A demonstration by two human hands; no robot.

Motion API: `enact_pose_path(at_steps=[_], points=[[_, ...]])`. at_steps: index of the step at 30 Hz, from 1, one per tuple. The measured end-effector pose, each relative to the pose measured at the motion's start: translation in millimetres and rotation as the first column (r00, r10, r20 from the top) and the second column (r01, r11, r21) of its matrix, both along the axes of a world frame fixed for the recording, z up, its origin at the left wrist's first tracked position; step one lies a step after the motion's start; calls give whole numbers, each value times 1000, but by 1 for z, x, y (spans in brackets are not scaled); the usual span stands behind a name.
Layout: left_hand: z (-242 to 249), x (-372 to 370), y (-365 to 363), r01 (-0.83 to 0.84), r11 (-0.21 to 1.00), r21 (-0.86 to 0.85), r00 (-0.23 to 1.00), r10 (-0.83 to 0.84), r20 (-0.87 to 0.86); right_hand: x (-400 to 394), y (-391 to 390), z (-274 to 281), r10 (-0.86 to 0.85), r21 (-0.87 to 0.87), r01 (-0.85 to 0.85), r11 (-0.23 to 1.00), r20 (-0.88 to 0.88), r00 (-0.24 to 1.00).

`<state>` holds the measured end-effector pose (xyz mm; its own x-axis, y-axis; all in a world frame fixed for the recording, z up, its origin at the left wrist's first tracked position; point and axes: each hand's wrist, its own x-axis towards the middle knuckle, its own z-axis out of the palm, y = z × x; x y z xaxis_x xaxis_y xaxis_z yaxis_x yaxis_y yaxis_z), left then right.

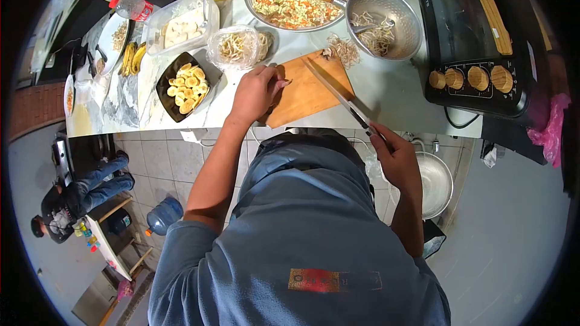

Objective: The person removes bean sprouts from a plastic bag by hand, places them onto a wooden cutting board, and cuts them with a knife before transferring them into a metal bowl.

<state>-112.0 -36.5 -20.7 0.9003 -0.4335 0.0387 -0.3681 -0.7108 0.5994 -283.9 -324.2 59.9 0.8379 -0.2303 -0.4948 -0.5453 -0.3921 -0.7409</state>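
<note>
Over the left edge of a wooden cutting board [302, 107], my left hand [257, 92] is closed, its fingertips pinching a small pinkish-purple piece [283, 83] whose kind I cannot make out. A kitchen knife [331, 89] lies slantwise above the board, tip pointing away from me. Its handle is wrapped by my right hand [394, 154], which is beyond the table's front edge. Thin root trimmings [344, 51] sit at the board's far right corner. Just behind my left hand stands a clear plastic tub of bean sprouts [237, 47].
A steel bowl [406, 15] holds more sprouts. A large tray [251, 9] carries shredded vegetables. Banana slices fill a black bowl [166, 98]; a plastic box [156, 39] holds pale chunks. A toaster oven [471, 42] stands right. Another person [66, 205] is at far left.
</note>
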Motion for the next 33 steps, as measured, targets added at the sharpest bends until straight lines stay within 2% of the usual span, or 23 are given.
enact_pose_path(at_steps=[4, 9, 15, 18, 24, 27, 29, 33], points=[[-1, 2, -21, -34, 998, -62, 999, 34, -1, 7, 7, 0, 36, -41, -36, 998, -9, 999], [-11, 4, -25, -21, 1000, -8, 990, 22, 143, 8, 17, 1, 89, -155, -90, 984, -19, 996], [-10, 0, -23, -61, 998, -10, 994, 62, 88, 8, 25, 3, 88, -172, -96, 980, -54, 995], [-12, 1, -22, -63, 998, -12, 995, 64, 78, 6, 27, 0, 80, -172, -78, 982, 5, 997], [-16, 2, -22, -50, 996, -74, 991, 59, 117, 11, 32, 12, 104, -231, -136, 963, -147, 984], [-15, 3, -22, -35, 996, -81, 993, 43, 107, 7, 36, 6, 118, -268, -136, 954, -82, 990], [-14, 3, -21, -26, 998, -61, 996, 31, 85, 4, 40, 2, 203, -402, -184, 897, 4, 979], [-9, 5, -17, -4, 1000, -24, 998, 6, 64, 4, 42, 2, 223, -463, -183, 868, 33, 974]])
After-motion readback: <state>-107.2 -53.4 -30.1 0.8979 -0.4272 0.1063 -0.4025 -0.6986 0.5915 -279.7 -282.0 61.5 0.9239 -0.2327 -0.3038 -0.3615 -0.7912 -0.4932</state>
